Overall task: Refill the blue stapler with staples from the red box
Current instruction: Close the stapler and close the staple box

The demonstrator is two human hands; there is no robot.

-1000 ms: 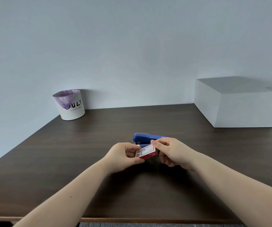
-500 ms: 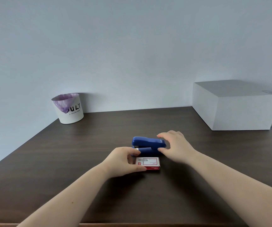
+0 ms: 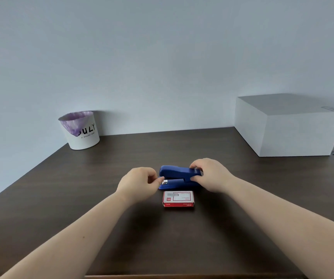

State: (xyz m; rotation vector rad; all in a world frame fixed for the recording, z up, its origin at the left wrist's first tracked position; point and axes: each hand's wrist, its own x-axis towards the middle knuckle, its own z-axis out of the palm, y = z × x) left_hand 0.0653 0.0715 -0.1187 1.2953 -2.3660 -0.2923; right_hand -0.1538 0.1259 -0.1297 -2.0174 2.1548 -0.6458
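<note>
The blue stapler [image 3: 177, 176] stands on the dark wooden table [image 3: 101, 198], its length running left to right. My right hand [image 3: 210, 175] grips its right end from above and behind. My left hand [image 3: 140, 183] pinches at the stapler's left front tip, where a bit of metal shows. The red box [image 3: 178, 198] of staples lies flat and closed on the table just in front of the stapler, with neither hand touching it.
A white paper bin [image 3: 80, 130] with a purple liner stands at the table's back left corner against the wall. A large white box [image 3: 288, 125] sits at the back right. The table's front edge runs along the bottom of the view.
The red box was held in both hands, then set down on the table. Both hands left it and moved onto the stapler, right hand at its right end, left hand at its front tip.
</note>
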